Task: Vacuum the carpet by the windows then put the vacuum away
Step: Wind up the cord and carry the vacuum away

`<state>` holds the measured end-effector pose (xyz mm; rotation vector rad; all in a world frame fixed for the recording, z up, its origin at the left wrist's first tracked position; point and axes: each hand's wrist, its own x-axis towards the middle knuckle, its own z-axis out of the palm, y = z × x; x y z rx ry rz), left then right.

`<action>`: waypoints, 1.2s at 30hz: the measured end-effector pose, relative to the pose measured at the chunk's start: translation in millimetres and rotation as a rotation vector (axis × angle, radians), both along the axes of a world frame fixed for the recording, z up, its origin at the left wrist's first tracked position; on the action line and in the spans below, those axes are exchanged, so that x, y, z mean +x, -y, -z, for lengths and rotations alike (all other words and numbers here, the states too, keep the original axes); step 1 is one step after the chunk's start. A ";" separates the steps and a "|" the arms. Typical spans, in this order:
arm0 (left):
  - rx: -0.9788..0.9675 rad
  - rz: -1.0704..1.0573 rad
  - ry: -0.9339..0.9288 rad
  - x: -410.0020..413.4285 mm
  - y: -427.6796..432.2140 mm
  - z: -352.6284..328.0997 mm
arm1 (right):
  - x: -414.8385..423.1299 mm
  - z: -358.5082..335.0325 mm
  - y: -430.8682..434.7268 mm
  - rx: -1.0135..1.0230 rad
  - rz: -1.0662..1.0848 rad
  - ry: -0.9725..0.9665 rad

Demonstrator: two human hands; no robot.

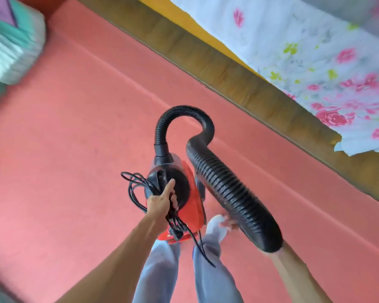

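Note:
A small red vacuum (194,206) with a black rear cap hangs above the pink carpet (74,138), in front of my legs. My left hand (160,204) is shut on its handle together with a bundle of black power cord (136,184), whose loose end dangles by my knees. The black ribbed hose (228,189) loops up from the vacuum's nose and back toward me. Its free end covers my right hand (286,248); only the wrist and forearm show, and the hose end is held up there.
A wooden bed frame (228,77) runs diagonally along the right, covered by a white floral sheet (315,51). A stack of folded green and white fabric (13,40) sits at the upper left. My foot (228,223) rests on the carpet below the hose.

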<state>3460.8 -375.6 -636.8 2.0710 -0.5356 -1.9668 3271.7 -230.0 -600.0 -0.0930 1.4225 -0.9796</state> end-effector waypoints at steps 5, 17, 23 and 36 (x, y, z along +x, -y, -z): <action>-0.048 -0.027 -0.026 0.3 4.6 -88.7 | -6.1 -67.5 -37.0 -0.007 0.345 0.106; -0.210 0.405 -0.055 -26.0 -20.8 -227.9 | 1.9 -256.3 -48.5 -0.181 -0.100 -0.821; -0.179 0.582 -0.209 -48.3 -41.8 -259.7 | 10.3 -282.7 -59.5 -0.246 0.222 -0.960; -0.270 1.044 -0.347 -107.2 -116.5 -317.6 | 62.7 -324.9 -149.4 -0.049 0.524 -1.184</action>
